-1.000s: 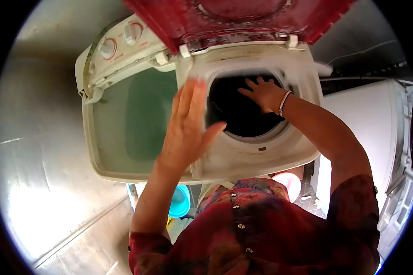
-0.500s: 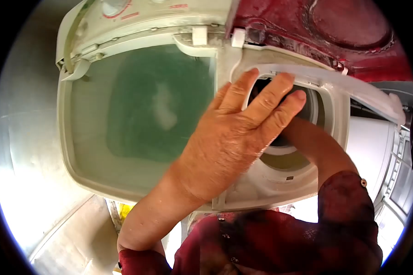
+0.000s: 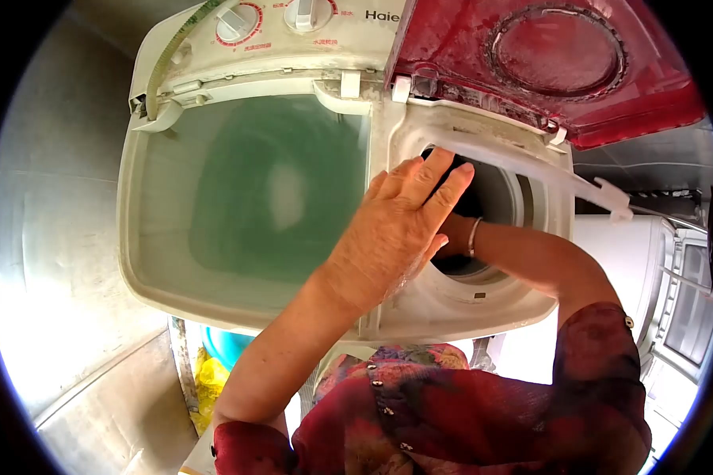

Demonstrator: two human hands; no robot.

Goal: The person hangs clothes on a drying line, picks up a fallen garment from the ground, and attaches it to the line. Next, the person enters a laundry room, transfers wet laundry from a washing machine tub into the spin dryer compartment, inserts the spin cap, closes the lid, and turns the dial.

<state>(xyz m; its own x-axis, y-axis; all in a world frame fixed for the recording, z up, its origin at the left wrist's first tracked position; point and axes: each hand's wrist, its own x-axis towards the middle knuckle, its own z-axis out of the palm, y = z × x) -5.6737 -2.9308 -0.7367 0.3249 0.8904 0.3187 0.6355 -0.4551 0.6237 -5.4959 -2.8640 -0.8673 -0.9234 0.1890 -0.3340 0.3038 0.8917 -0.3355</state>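
Observation:
A twin-tub washing machine [image 3: 214, 321] stands before me, its left tub full of cloudy green water [image 3: 285, 190]. My left hand [image 3: 396, 226] is spread over the divider and the left edge of the spin tub opening, fingers apart, holding nothing. My right hand [image 3: 451, 237] reaches down into the dark round spin tub [image 3: 503, 198]; a bracelet [image 3: 474, 237] is at its wrist. Its fingers are hidden behind my left hand and in the tub's shadow. A translucent inner lid [image 3: 531, 165] is tilted up behind the opening.
The red outer lid [image 3: 562, 55] stands raised at the back right. Two knobs [image 3: 238, 22] are on the control panel, with a hose at its left. Below the machine are a blue basin [image 3: 228, 345] and a yellow bag [image 3: 209, 381]. White appliance at right.
The view has shifted, showing more of the control panel. My right hand has come up and left in the spin tub, so its bracelet now shows. My left hand has moved slightly left.

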